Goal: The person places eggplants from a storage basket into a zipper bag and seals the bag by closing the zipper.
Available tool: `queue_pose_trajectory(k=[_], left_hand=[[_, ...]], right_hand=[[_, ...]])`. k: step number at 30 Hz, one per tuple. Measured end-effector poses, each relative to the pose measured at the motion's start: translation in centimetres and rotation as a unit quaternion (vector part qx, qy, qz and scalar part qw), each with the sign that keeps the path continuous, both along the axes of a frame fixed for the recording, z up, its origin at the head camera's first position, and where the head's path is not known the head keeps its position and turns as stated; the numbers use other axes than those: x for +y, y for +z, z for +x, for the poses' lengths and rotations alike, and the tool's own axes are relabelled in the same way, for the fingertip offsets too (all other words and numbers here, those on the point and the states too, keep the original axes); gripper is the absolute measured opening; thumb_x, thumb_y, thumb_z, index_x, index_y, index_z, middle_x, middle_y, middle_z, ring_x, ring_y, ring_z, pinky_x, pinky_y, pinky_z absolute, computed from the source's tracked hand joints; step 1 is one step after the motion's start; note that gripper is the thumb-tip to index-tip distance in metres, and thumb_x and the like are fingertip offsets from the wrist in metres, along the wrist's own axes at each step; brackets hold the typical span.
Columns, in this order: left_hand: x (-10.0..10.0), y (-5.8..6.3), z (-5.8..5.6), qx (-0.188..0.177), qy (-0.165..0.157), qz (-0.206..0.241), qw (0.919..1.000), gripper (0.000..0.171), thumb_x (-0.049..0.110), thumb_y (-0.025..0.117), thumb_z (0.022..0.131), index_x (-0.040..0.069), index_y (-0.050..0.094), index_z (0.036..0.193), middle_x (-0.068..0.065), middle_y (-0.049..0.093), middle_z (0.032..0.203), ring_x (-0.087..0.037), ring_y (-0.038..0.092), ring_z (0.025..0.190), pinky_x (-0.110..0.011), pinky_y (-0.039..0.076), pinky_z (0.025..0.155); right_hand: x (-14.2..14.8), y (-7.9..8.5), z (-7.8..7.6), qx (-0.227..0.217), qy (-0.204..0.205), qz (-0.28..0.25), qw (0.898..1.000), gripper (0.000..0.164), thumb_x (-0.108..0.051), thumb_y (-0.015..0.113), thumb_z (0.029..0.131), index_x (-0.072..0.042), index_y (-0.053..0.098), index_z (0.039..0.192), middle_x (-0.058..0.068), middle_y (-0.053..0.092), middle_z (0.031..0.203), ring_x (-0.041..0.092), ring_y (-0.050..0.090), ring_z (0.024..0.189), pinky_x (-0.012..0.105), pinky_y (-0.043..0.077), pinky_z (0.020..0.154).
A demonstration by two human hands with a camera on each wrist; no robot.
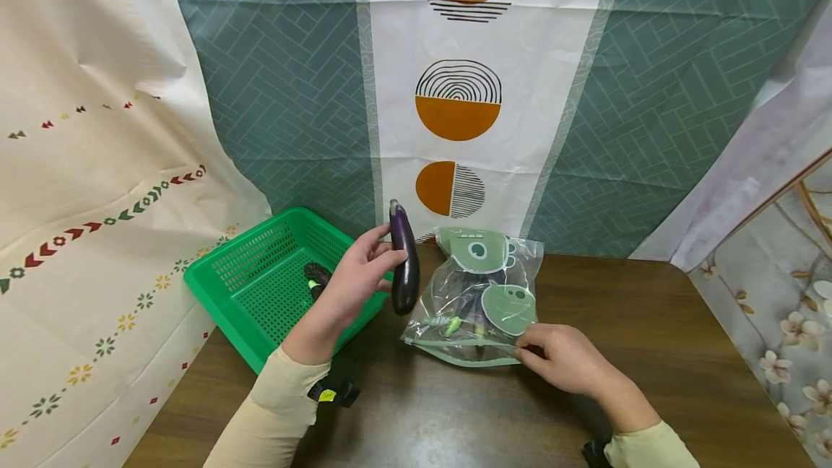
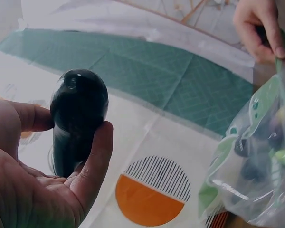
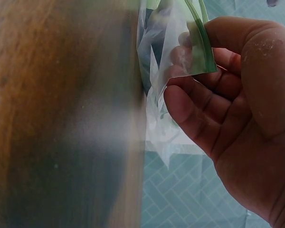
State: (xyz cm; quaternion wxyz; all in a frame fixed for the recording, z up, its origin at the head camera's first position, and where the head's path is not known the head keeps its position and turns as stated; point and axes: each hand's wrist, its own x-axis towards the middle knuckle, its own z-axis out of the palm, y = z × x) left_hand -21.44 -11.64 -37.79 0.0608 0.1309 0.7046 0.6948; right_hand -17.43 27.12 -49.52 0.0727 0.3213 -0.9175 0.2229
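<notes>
In the head view, my left hand [image 1: 364,266] grips a dark purple eggplant [image 1: 404,266] around its middle, stem end up, in the air between the basket and the bag. The left wrist view shows the eggplant's [image 2: 80,114] rounded end between thumb and fingers. My right hand [image 1: 565,356] pinches the right corner of the clear zip bag [image 1: 429,302], at its green-edged mouth. In the right wrist view the bag's green strip [image 3: 204,42] runs between thumb and fingers. Eggplants with green stem ends [image 1: 453,325] lie inside the bag, partly covered by its printed green cartoon shapes.
A green plastic basket [image 1: 224,266] stands on the left of the wooden table [image 1: 617,309]. In it lie dark vegetables [image 1: 317,273], partly hidden by my left hand. Patterned cloth [image 1: 279,92] hangs behind the table, with more cloth at both sides.
</notes>
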Motion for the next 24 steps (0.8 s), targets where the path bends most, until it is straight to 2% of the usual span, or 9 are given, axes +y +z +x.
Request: queue_pose_trajectory(k=[6,12,20,24], left_hand=[[1.1,-0.7,0.7,-0.004,-0.020,-0.008,0.9998,0.079,0.020,0.066,0.109,0.000,0.026,0.174,-0.027,0.067,0.144,-0.024,0.074,0.110,-0.039,0.066,0.083],[1.8,-1.6,0.6,-0.006,-0.028,-0.011,0.9995,0.077,0.020,0.067,0.108,-0.001,0.030,0.172,-0.026,0.070,0.138,-0.022,0.074,0.103,-0.041,0.066,0.082],[2.6,-2.4,0.9,-0.027,-0.044,-0.015,0.9986,0.075,0.020,0.068,0.107,0.005,0.035,0.172,-0.025,0.071,0.135,-0.022,0.074,0.103,-0.047,0.066,0.086],[3.1,-3.2,1.0,-0.035,-0.057,-0.012,0.9977,0.075,0.019,0.069,0.106,0.005,0.036,0.172,-0.025,0.071,0.133,-0.023,0.074,0.102,-0.044,0.067,0.084]], right_hand=[[0.0,0.0,0.0,0.002,0.000,0.000,1.000,0.017,-0.015,0.083,0.099,-0.031,0.080,0.096,-0.025,0.069,0.092,-0.004,0.062,0.081,0.032,0.060,0.072],[0.1,0.0,0.0,0.001,0.001,-0.001,1.000,0.017,-0.015,0.083,0.099,-0.030,0.080,0.095,-0.025,0.068,0.092,-0.005,0.062,0.081,0.032,0.059,0.071],[0.1,0.1,0.0,-0.002,-0.003,0.003,1.000,0.016,-0.016,0.083,0.100,-0.031,0.080,0.096,-0.025,0.069,0.091,-0.004,0.062,0.081,0.032,0.059,0.072],[0.1,0.0,0.0,-0.001,-0.004,0.002,1.000,0.017,-0.015,0.083,0.099,-0.031,0.080,0.096,-0.025,0.069,0.091,-0.004,0.062,0.081,0.032,0.059,0.072]])
